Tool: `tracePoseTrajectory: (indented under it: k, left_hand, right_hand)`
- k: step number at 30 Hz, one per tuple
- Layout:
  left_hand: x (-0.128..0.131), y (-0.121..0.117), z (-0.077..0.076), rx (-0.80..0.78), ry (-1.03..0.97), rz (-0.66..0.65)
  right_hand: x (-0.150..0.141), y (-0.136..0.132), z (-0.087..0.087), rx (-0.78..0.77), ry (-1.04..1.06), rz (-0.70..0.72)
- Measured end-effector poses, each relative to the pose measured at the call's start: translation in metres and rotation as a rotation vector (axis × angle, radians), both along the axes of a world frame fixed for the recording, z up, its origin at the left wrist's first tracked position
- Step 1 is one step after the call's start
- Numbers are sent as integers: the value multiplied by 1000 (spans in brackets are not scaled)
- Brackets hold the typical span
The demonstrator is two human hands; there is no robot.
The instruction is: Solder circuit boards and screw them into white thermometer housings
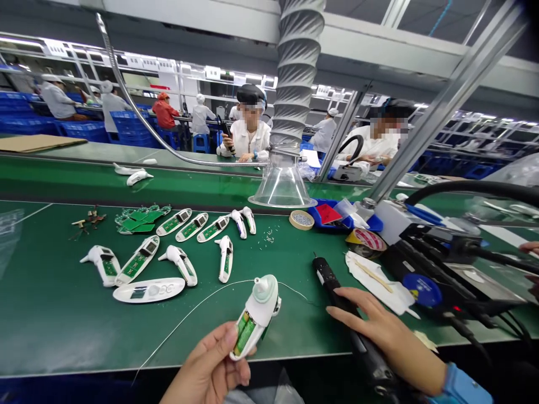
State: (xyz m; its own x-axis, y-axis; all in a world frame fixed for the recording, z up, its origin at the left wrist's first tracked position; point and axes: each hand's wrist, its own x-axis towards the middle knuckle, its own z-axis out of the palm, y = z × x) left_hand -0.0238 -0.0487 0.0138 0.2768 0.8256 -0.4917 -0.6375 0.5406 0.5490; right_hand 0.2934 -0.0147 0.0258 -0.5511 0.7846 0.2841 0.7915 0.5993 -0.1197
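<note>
— What's nearest the camera?
— The left hand [208,365], closed firmly around a white handheld device [256,317], held just above the desk edge with its green circuit board showing.
— And the right hand [389,336]?
— Wrapped around a black handheld tool [330,286], tip pointing away over the green desk [50,325].
— What's around them?
— A thin white wire [202,314] curves behind the device, and opened white housings [137,260] lie scattered beyond it.
</note>
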Motion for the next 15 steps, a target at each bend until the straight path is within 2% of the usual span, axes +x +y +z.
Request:
tracePoseTrajectory:
  k: [3,5,6,8,10,13,15]
  left_hand:
    - [7,-2,-3,-72,-108,3]
    - [11,-2,-8,-88,-168,-2]
    - [13,-3,-11,-95,-196,-11]
    - [16,-4,-14,-109,-252,-46]
    - [17,-6,-16,-126,-313,-95]
    - [15,-8,-18,-130,-375,-148]
    - [13,-10,-19,-121,-379,-163]
  right_hand:
    - [3,3,0,83,-9,-40]
    - [-12,-2,11,118,136,-60]
    - [-25,-6,17,110,272,-58]
    - [-58,-14,26,-70,543,-98]
    - [-91,-19,26,-303,744,-73]
    - [-126,-17,14,-607,977,19]
    - [-138,-12,6,-738,1130,48]
